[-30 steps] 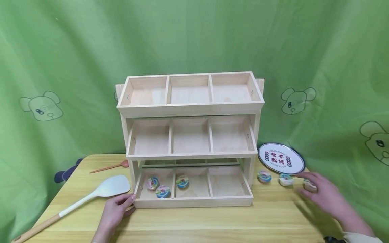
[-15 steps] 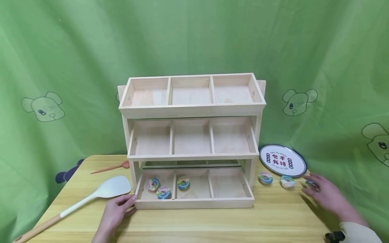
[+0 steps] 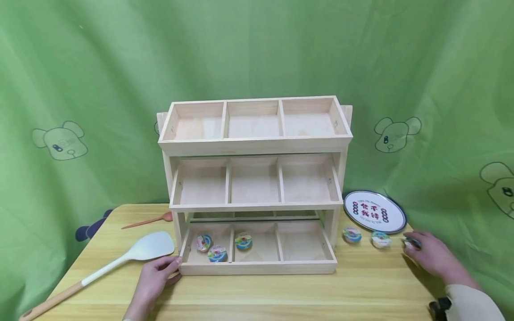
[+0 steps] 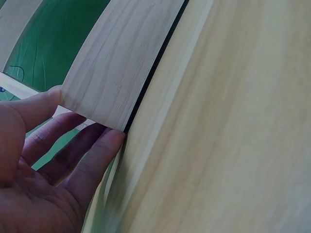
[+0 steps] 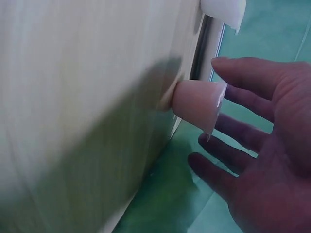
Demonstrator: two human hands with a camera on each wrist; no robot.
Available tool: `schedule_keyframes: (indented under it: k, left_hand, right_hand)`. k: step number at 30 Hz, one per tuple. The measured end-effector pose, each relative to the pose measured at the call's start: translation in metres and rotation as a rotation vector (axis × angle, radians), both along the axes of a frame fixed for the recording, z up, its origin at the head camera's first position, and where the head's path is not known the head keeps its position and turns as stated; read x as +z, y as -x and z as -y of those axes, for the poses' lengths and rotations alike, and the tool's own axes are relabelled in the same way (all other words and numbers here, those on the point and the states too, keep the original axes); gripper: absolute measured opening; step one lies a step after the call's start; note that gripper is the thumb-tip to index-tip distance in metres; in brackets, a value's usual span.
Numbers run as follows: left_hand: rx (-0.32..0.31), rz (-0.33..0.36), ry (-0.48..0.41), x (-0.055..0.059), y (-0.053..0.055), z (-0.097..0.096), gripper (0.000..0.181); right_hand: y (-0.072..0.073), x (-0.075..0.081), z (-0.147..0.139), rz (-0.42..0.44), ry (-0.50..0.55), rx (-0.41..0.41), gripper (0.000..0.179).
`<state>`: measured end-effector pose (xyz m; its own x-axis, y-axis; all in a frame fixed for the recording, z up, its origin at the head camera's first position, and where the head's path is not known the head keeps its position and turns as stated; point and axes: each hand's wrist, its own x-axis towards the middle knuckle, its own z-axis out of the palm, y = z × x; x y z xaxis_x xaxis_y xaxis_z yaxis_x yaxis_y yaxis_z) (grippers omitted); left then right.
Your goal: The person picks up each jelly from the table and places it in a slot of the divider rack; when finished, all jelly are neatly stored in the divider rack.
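Note:
A three-tier wooden storage rack (image 3: 257, 145) stands on the table, its tiers divided into compartments. My left hand (image 3: 154, 281) grips the left front corner of the bottom tray (image 4: 112, 73), thumb at the top edge and fingers along the end. Three small jelly cups sit in that tray: two (image 3: 204, 243) in the left compartment and one (image 3: 243, 241) in the middle one. On the right, my right hand (image 3: 431, 256) is around another jelly cup (image 5: 197, 102), fingers spread and a gap showing below the thumb. Two more jelly cups (image 3: 352, 235) stand to its left.
A round plate (image 3: 375, 211) with red characters lies behind the cups at right. To the left are a white spatula (image 3: 150, 246) with a wooden handle and a small reddish-brown spoon (image 3: 166, 216). A green curtain (image 3: 257, 53) hangs behind the table (image 3: 257, 296).
My right hand has shifted slightly right and lower around the rightmost jelly cup. The left hand stays on the tray corner, and the view has moved slightly.

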<state>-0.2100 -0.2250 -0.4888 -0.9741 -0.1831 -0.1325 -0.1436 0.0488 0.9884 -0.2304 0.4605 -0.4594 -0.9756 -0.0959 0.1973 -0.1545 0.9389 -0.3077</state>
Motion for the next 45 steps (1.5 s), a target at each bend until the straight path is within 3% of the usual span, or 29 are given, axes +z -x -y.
schedule_keyframes:
  k: [17,25,36,45]
  left_hand:
    - [0.001,0.007,0.01,-0.001,-0.003,0.001,0.027]
    - [-0.013,0.006,0.001,0.0,-0.001,0.002,0.029]
    - [-0.013,0.0,0.006,0.001,0.0,0.002,0.027]
    - [-0.008,0.004,0.0,0.002,-0.002,0.0,0.028]
  right_hand:
    - [-0.009,0.011,0.003,0.034,-0.008,0.01,0.046]
    - [-0.019,0.013,0.01,-0.005,0.014,0.051,0.046]
    - [-0.03,0.029,0.039,-0.006,0.012,0.115,0.047]
    - [-0.036,0.033,0.064,-0.05,0.018,0.179,0.042]
